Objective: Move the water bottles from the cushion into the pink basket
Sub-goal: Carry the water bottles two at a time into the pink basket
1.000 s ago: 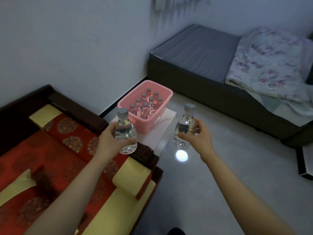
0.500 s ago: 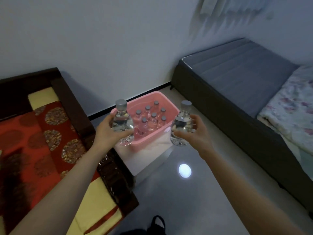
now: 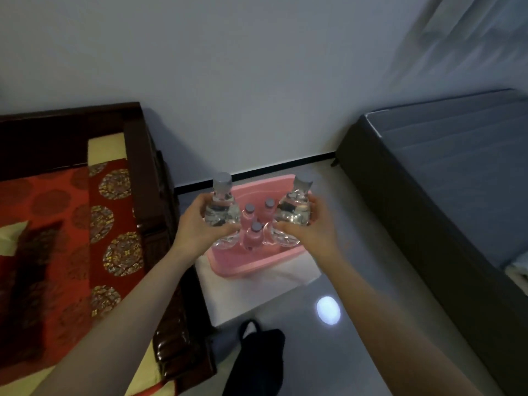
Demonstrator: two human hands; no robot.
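**A:** Reading left to right: the red cushion (image 3: 57, 238) is lying on the dark wooden sofa frame (image 3: 148, 178). The left hand (image 3: 197, 227) is wrapping around the left bottle (image 3: 222, 212), and the right hand (image 3: 307, 227) is wrapping around the right bottle (image 3: 294, 211). Both hands are curling tight on the bottle bodies, palms facing each other.

**B:** And where is the pink basket (image 3: 254, 261) sitting relative to them?

**A:** Directly beneath and between the hands, on a white platform (image 3: 257, 287) on the floor. Both bottles are standing upright, caps up, long axes near vertical, with the right one tilting slightly inward. Their bases are hanging inside the basket's outline, close to the near rim. Three capped bottles (image 3: 251, 221) are showing in the gap between the two held ones.

**B:** Which hand is nearer?

**A:** They are sitting about level, so neither is leading. I am judging that the coming move is a straight drop for both, into free spots on either side of the standing bottles.

**B:** What is differing from half a second ago?

**A:** The hands are now over the basket rather than at its near corners, the bottles are closer together, and the viewpoint is looking more steeply down. The grey bed (image 3: 445, 178) is taking up the right edge.
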